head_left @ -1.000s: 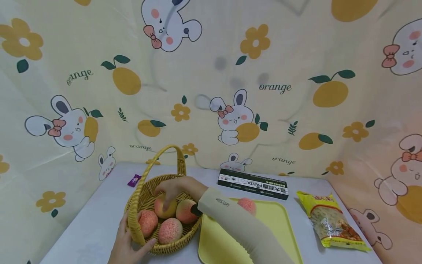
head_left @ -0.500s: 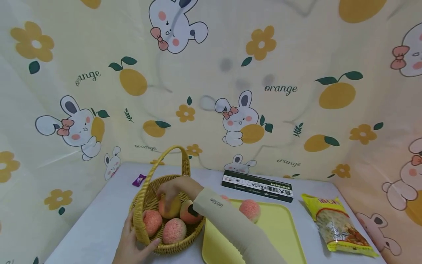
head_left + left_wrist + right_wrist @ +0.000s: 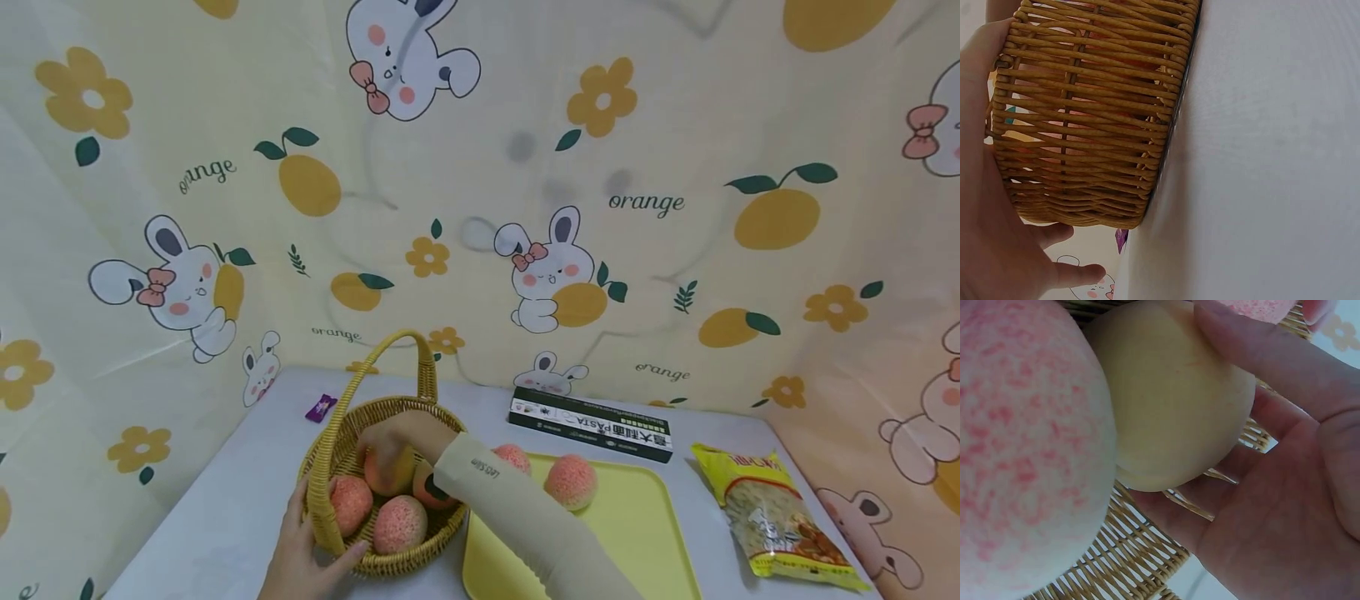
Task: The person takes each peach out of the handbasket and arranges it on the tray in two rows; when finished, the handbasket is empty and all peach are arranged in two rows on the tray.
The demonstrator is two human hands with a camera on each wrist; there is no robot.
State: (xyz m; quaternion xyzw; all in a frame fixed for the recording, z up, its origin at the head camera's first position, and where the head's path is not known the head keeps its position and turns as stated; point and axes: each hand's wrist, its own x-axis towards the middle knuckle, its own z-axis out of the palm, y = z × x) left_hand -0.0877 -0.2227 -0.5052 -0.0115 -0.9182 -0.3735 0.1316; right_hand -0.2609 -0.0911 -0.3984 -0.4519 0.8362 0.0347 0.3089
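Observation:
My right hand (image 3: 386,446) reaches into the yellow wicker basket (image 3: 442,546) in the head view. Its thumb and fingers curl round a yellowish toy peach (image 3: 1172,400), as the right wrist view shows. A pink-speckled peach (image 3: 1029,456) sits right beside that one. Two more pink peaches show in the basket: a left one (image 3: 349,505) and a front one (image 3: 401,525). Another peach (image 3: 429,490) is partly hidden by the right wrist. My left hand (image 3: 303,550) holds the basket's near left side, thumb at the front rim and fingers spread along the wicker wall (image 3: 1085,125).
A yellow tray (image 3: 645,533) lies right of the basket. Two pink peaches, a nearer one (image 3: 572,482) and one behind the forearm (image 3: 513,457), are at its far edge. Behind are a pasta box (image 3: 592,425) and a purple packet (image 3: 321,408); a yellow snack bag (image 3: 780,517) lies right.
The scene has shifted rightward in the head view. The right forearm now covers less of the tray's far edge, so a second pink peach shows there. Both hands stay at the basket.

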